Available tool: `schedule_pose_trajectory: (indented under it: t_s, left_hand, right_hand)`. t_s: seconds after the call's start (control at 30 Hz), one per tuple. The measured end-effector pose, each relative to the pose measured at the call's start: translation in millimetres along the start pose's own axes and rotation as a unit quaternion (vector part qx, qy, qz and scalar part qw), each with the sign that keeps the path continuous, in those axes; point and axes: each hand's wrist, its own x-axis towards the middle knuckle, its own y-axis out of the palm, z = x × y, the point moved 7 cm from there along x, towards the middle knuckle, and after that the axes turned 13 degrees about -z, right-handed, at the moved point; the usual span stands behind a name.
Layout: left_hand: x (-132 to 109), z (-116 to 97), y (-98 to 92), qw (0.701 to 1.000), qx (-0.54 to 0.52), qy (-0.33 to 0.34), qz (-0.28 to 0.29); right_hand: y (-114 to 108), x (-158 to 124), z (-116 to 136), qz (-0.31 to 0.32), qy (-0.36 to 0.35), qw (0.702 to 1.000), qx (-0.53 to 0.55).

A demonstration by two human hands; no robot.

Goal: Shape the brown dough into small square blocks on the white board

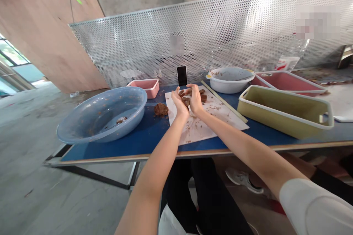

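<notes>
My left hand (179,103) and my right hand (195,99) are cupped together above a white board (217,117), with a brown clay lump (185,100) pressed between the palms. Both hands curl around it. Several more brown clay pieces (203,97) lie on the board just beyond my hands. One rounded clay lump (161,109) sits on the blue table (154,132) to the left of the board.
A large clear blue basin (82,125) holding bits of clay stands at the left. Behind are a pink tub (145,85), an upright phone (182,75), a white bowl (230,80), a red tray (286,80) and a yellow-green tray (284,112). A perforated metal screen (220,33) backs the table.
</notes>
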Motion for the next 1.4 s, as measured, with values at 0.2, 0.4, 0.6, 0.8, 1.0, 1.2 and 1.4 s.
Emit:
schedule_pose_trajectory:
  t_s: [0.2, 0.4, 0.6, 0.8, 1.0, 1.2, 1.4]
  left_hand:
    - [0, -10, -1.1, 0.999, -0.038, 0.012, -0.025]
    - [3, 3, -0.3, 0.999, -0.039, -0.006, 0.003]
    - [1, 28, -0.2, 0.999, -0.002, -0.043, 0.021]
    - [4, 31, -4.8, 0.999, 0.014, -0.038, 0.018]
    - [-6, 35, -0.5, 0.997, -0.016, -0.068, 0.036]
    - [-7, 34, -5.3, 0.997, -0.007, -0.074, 0.010]
    - [-1, 26, -9.8, 0.996, -0.027, -0.086, -0.019]
  right_hand:
    - [4, -4, 11, -0.017, -0.005, 0.998, 0.053]
    - [-6, -9, 32, -0.062, -0.038, 0.996, 0.050]
    - [-9, -4, 38, -0.060, -0.037, 0.996, 0.056]
    - [-7, -2, 35, -0.058, -0.029, 0.997, 0.032]
    - [-12, 1, 33, -0.083, -0.048, 0.995, 0.008]
    - [-11, 0, 29, -0.078, -0.047, 0.996, 0.022]
    - [-9, -4, 29, -0.064, -0.043, 0.996, 0.039]
